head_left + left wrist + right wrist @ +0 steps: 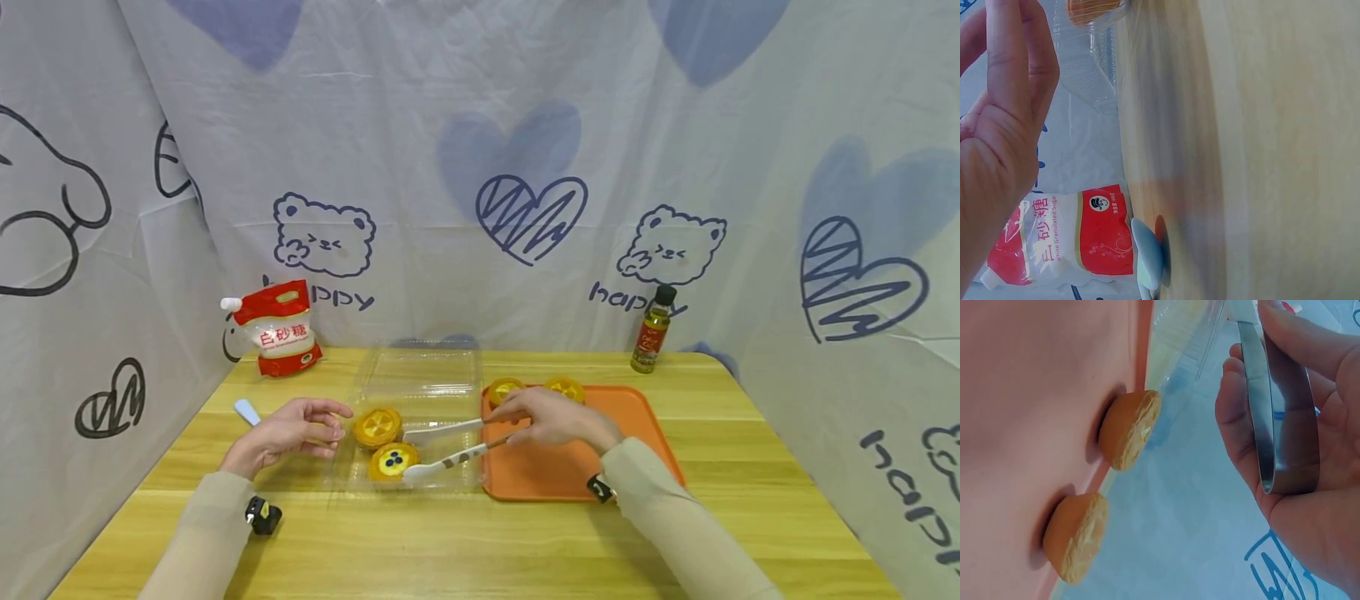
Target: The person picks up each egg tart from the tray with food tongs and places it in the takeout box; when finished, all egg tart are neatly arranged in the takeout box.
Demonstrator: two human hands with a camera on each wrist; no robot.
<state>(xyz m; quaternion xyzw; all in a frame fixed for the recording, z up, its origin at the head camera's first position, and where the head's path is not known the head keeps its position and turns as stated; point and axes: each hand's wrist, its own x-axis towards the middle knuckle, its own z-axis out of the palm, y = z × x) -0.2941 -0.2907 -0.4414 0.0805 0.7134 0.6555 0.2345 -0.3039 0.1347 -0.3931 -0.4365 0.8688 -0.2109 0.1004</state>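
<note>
My right hand [551,419] grips metal tongs [446,446] with white tips, which reach left over a clear plastic box [420,392]. Two tarts lie in the box: a plain yellow one [377,427] and one with dark berries [393,459] right by the tong tips. My left hand [296,427] rests at the box's left edge, fingers relaxed, holding nothing. Two more tarts [504,390] [565,387] sit at the far edge of the orange tray [637,417]. The right wrist view shows the tongs' steel spring end [1285,425] in my palm and both tray tarts [1130,429] [1076,536].
A red and white sugar pouch [279,329] stands at the back left, with a pale blue spoon [246,411] lying near it. A small oil bottle [652,329] stands at the back right. Printed cloth walls surround the wooden table [480,542].
</note>
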